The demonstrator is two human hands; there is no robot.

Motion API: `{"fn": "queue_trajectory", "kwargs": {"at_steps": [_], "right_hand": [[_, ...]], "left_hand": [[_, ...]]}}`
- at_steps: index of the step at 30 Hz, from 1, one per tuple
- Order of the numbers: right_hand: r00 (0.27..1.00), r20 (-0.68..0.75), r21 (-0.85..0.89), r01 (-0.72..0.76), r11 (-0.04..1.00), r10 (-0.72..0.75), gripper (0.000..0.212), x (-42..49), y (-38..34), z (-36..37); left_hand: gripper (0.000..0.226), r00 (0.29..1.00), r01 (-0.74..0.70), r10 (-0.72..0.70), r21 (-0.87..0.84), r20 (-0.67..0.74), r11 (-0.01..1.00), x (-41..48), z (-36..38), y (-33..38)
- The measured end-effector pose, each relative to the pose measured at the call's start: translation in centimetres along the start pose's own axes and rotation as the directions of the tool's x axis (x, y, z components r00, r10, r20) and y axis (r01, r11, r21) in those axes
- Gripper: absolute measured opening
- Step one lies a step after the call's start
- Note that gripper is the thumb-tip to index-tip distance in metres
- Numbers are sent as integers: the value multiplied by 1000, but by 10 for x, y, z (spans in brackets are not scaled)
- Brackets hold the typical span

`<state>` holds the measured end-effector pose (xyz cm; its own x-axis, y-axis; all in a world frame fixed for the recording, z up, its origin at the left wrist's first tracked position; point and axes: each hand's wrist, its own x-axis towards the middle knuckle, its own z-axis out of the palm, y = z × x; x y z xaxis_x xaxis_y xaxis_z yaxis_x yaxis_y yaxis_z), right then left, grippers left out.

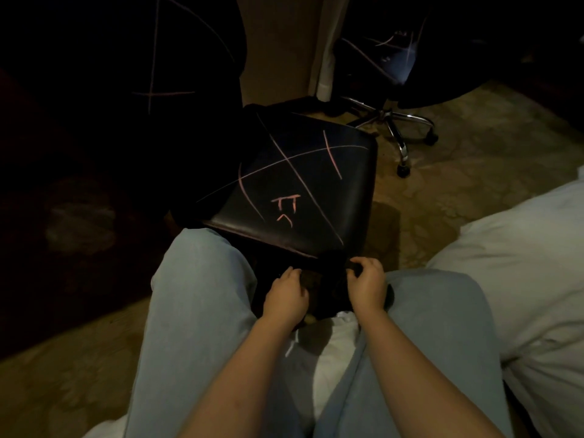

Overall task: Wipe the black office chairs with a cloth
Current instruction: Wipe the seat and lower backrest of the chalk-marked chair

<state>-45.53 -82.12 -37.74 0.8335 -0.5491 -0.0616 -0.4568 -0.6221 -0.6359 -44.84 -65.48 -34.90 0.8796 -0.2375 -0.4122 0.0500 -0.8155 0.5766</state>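
Cloth [325,295] gripped by curled fingers of left hand [286,295] and right hand [366,286]; chalk-marked chair seat [303,184] lies directly ahead, right hand marginally nearer.

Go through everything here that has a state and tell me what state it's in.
Near black leather chair seat: unwiped, pink chalk lines and marks across it.
Dark cloth: bunched, held between the knees.
Left hand: grips the cloth.
Right hand: grips the cloth.
Far black chair with chrome wheeled base: upright, pink lines on it.
Black chair back at left: pink lines on it.
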Motion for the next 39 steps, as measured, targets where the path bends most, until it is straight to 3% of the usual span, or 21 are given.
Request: {"fn": "queue_trajectory", "kwargs": {"at_steps": [9,15,29,39], "right_hand": [[984,23,52,176,983,-178,19,-8,-42,30],[981,86,18,171,985,-172,24,-8,-34,26],[997,52,-17,53,998,-52,22,-6,-12,7],[982,123,13,144,989,-145,23,-10,-45,36]], "left_hand": [[51,1000,29,-29,23,-8,999,-1,-4,-9],[51,1000,13,-13,39,-4,999,-1,-2,-7],[49,1000,6,-6,12,1,1000,-2,0,-1],[52,1000,26,-26,36,-9,999,-4,-6,-10]]}}
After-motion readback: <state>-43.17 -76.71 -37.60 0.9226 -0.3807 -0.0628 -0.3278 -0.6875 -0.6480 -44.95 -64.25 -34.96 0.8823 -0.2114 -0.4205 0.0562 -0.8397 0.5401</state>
